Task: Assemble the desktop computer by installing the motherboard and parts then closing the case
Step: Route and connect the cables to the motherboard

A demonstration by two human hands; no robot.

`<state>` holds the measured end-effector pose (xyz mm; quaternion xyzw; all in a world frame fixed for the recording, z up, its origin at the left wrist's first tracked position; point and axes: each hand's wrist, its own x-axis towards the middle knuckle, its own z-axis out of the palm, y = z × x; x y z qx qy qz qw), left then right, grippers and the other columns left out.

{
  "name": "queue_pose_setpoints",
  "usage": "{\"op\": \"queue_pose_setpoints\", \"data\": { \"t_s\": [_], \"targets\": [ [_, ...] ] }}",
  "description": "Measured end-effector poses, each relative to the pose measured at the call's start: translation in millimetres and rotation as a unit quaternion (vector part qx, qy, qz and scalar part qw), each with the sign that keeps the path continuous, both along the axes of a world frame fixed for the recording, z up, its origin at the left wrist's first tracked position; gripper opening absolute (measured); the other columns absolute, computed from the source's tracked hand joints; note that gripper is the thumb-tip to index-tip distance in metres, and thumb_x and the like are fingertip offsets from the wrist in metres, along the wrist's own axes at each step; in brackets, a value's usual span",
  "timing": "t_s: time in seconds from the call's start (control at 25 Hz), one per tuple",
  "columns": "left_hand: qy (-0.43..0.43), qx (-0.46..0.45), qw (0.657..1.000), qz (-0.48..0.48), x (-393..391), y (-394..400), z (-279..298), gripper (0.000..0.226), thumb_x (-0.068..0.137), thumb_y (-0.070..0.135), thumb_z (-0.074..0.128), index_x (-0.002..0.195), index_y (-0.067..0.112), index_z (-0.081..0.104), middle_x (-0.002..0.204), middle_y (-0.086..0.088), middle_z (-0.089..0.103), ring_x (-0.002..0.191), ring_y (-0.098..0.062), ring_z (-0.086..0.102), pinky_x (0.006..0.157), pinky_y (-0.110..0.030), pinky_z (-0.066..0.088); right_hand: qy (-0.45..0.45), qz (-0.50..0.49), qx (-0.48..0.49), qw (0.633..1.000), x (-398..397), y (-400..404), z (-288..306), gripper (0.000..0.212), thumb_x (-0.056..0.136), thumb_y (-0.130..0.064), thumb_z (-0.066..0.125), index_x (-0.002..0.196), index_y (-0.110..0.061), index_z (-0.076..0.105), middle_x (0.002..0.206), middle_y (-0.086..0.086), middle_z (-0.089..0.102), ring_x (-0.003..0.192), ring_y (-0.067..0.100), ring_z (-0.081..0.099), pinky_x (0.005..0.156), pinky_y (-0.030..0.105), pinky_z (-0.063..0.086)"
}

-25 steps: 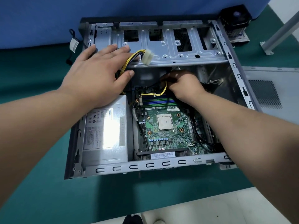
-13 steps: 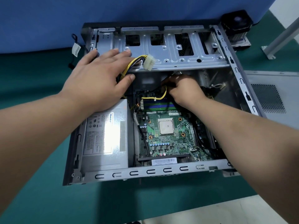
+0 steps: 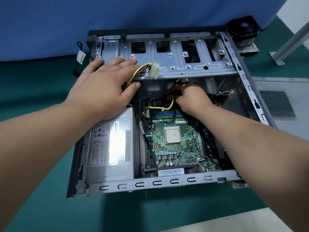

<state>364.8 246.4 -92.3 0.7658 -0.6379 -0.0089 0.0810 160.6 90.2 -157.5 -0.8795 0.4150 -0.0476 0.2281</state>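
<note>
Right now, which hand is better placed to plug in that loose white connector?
Left. The left hand lies flat beside the white connector, while the right hand is busy gripping cables down by the motherboard.

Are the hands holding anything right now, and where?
Right hand grips the yellow-black cable near its far end. Left hand lies flat on the drive cage, holding nothing.

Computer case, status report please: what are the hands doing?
Left hand flat on drive cage. Right hand gripping yellow cable above motherboard. White connector loose.
</note>
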Motion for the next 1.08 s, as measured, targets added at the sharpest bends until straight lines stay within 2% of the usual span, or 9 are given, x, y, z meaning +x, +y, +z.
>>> {"op": "queue_pose_setpoints", "data": {
  "t_s": [0.28, 0.44, 0.52, 0.68, 0.84, 1.08],
  "targets": [
    [-0.002, 0.001, 1.0, 0.001, 0.0, -0.1, -0.1, 0.067, 0.097, 0.065, 0.02, 0.159, 0.039, 0.025, 0.165, 0.023, 0.027, 0.154, -0.001, 0.017, 0.128, -0.041, 0.008, 0.022, 0.036, -0.033, 0.999, 0.6, -2.5, -2.9, 0.033, 0.097, -0.014, 0.059, 0.123, -0.028, 0.074, 0.12, 0.011, 0.071, 0.106, 0.035, 0.063, 0.087, 0.029, 0.047],
    [0.001, 0.0, 1.0, 0.001, 0.2, -0.4, 0.6, 0.066, 0.097, 0.064, 0.02, 0.158, 0.04, 0.026, 0.164, 0.023, 0.027, 0.154, -0.001, 0.018, 0.128, -0.041, 0.008, 0.027, 0.036, -0.047, 0.998, -2.3, -4.5, -5.0, 0.041, 0.092, -0.019, 0.063, 0.129, -0.034, 0.067, 0.124, 0.009, 0.07, 0.111, 0.034, 0.062, 0.09, 0.032, 0.049],
    [0.001, -0.001, 1.0, 0.0, 0.0, -0.3, 0.2, 0.066, 0.097, 0.064, 0.02, 0.158, 0.04, 0.026, 0.164, 0.023, 0.028, 0.154, -0.001, 0.018, 0.128, -0.041, 0.009, 0.027, 0.034, -0.052, 0.998, -2.7, -4.5, -5.6, 0.039, 0.091, -0.021, 0.063, 0.126, -0.035, 0.067, 0.121, 0.008, 0.07, 0.111, 0.033, 0.063, 0.09, 0.033, 0.05],
    [0.001, 0.0, 1.0, 0.002, 0.8, 0.1, -0.1, 0.066, 0.097, 0.064, 0.02, 0.158, 0.04, 0.025, 0.164, 0.023, 0.028, 0.154, -0.001, 0.019, 0.128, -0.041, 0.009, 0.018, 0.012, -0.039, 0.999, -0.8, -5.8, -7.1, 0.033, 0.091, -0.017, 0.062, 0.118, -0.032, 0.073, 0.12, 0.008, 0.071, 0.11, 0.032, 0.063, 0.094, 0.033, 0.05],
    [0.005, -0.001, 1.0, 0.001, -0.6, -0.7, -0.4, 0.063, 0.097, 0.064, 0.021, 0.157, 0.042, 0.027, 0.164, 0.023, 0.029, 0.153, -0.001, 0.019, 0.128, -0.042, 0.009, 0.054, 0.026, -0.035, 0.998, 7.0, -8.7, -7.3, 0.027, 0.094, -0.017, 0.064, 0.117, -0.027, 0.074, 0.124, 0.011, 0.068, 0.113, 0.033, 0.061, 0.095, 0.032, 0.05],
    [0.009, -0.004, 1.0, 0.0, -0.2, 0.9, 1.3, 0.063, 0.097, 0.063, 0.023, 0.156, 0.042, 0.028, 0.163, 0.024, 0.029, 0.153, 0.0, 0.018, 0.128, -0.043, 0.009, 0.056, 0.027, -0.026, 0.998, 6.9, -1.8, 4.5, 0.03, 0.095, -0.012, 0.061, 0.117, -0.026, 0.074, 0.125, 0.011, 0.068, 0.113, 0.033, 0.06, 0.095, 0.033, 0.05]
  ]
}}
